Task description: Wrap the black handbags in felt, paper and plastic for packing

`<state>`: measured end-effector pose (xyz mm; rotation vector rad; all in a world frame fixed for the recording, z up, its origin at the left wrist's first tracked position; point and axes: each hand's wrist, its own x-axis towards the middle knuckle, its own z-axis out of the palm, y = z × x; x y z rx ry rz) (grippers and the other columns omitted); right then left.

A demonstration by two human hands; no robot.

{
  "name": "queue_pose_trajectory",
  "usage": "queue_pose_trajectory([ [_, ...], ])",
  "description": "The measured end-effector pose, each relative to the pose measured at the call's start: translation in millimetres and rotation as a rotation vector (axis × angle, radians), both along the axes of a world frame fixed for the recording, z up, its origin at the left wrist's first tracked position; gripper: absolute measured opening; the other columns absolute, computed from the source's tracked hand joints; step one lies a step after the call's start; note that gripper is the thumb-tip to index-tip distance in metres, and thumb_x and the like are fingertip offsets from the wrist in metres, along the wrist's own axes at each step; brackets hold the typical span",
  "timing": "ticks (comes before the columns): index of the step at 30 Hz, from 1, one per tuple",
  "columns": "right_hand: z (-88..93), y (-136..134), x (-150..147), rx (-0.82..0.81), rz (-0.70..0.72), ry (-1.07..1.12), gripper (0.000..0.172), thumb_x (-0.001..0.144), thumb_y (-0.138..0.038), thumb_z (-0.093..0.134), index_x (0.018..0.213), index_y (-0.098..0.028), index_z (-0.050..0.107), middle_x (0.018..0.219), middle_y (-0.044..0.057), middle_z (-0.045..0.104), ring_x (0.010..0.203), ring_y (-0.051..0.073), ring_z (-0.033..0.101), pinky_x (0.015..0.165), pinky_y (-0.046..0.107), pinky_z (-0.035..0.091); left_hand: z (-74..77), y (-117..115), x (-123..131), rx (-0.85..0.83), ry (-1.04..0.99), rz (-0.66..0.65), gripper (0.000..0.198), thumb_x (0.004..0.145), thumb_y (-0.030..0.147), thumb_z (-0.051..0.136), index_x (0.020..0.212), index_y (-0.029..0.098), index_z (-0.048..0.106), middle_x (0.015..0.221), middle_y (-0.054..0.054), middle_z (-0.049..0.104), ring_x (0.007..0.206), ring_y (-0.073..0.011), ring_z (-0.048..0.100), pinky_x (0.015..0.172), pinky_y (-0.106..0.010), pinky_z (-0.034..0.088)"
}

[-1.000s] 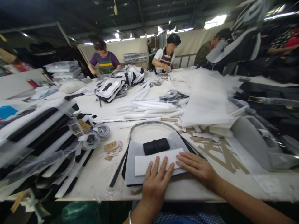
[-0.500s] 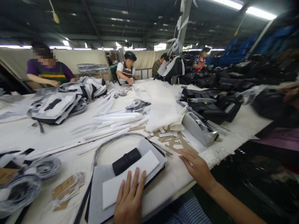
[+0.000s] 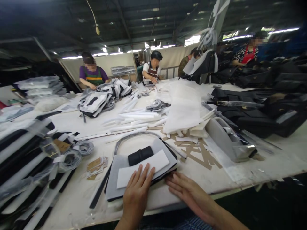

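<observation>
A dark bag (image 3: 174, 166) lies flat on the table in front of me, mostly covered by a light grey sheet (image 3: 114, 179). On top are a white padding sheet (image 3: 124, 177) and a small black folded piece (image 3: 140, 155). A plastic-wrapped strap (image 3: 129, 134) arches behind the bag. My left hand (image 3: 137, 187) rests on the padding sheet's near edge, fingers stretched out. Beside the bag's right corner is my right hand (image 3: 187, 191), its fingers extended and its tips near or touching the edge. It holds nothing that I can see.
Brown cardboard strips (image 3: 198, 151) and a grey dispenser-like box (image 3: 227, 139) lie to the right, before black bags (image 3: 244, 108). Paper tags (image 3: 97, 166), wrapped coils (image 3: 70, 159) and wrapped straps (image 3: 26, 156) lie left. White foam strips (image 3: 141, 116) cross the middle. Several co-workers (image 3: 153, 68) stand beyond.
My right hand has come left from the cardboard strips to the bag's right edge. My left hand stays on the padding sheet. The view has swung left, showing more wrapped straps.
</observation>
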<state>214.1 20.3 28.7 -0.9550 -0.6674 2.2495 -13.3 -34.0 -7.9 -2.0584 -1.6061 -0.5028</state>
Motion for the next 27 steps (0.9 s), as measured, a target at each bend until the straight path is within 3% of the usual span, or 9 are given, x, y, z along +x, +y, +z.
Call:
queue_pose_trajectory([
  [5, -6.7, -2.7, -5.0, -0.165, -0.113, 0.099, 0.049, 0.074, -0.034, 0.083, 0.117, -0.018, 0.065, 0.13, 0.011, 0.067, 0.13, 0.025, 0.055, 0.114, 0.038, 0.037, 8.5, 1.8, 1.3, -0.007, -0.048, -0.006, 0.044, 0.099, 0.015, 0.048, 0.142, 0.025, 0.053, 0.145, -0.001, 0.055, 0.129, -0.0271, 0.057, 0.099, -0.041, 0.052],
  [12, -14.5, -11.6, -24.6, -0.089, -0.264, 0.092, 0.053, 0.068, -0.023, 0.079, 0.118, -0.02, 0.063, 0.127, 0.01, 0.069, 0.129, 0.025, 0.057, 0.114, 0.04, 0.036, 8.3, -0.7, -3.6, 0.016, -0.069, -0.02, 0.047, 0.1, 0.016, 0.047, 0.146, 0.024, 0.049, 0.146, -0.001, 0.055, 0.129, -0.0265, 0.057, 0.099, -0.04, 0.052],
  [21, 0.5, -17.8, -42.5, 0.12, -0.147, 0.116, 0.059, 0.069, -0.005, 0.064, 0.123, -0.027, 0.063, 0.131, 0.002, 0.065, 0.126, 0.022, 0.056, 0.111, 0.04, 0.037, 15.3, -8.9, -15.2, 0.043, -0.164, -0.063, 0.048, 0.099, 0.017, 0.05, 0.146, 0.023, 0.047, 0.143, 0.0, 0.057, 0.13, -0.0247, 0.056, 0.1, -0.037, 0.05],
  [27, 0.5, -30.3, -60.2, 0.042, -0.249, 0.186, 0.037, 0.073, -0.014, 0.072, 0.109, -0.024, 0.071, 0.117, 0.002, 0.07, 0.119, 0.024, 0.059, 0.111, 0.043, 0.041, 16.4, -13.5, -9.5, -0.032, -0.101, -0.043, 0.052, 0.098, 0.007, 0.043, 0.146, 0.027, 0.048, 0.146, 0.001, 0.055, 0.132, -0.0251, 0.054, 0.105, -0.04, 0.046],
])
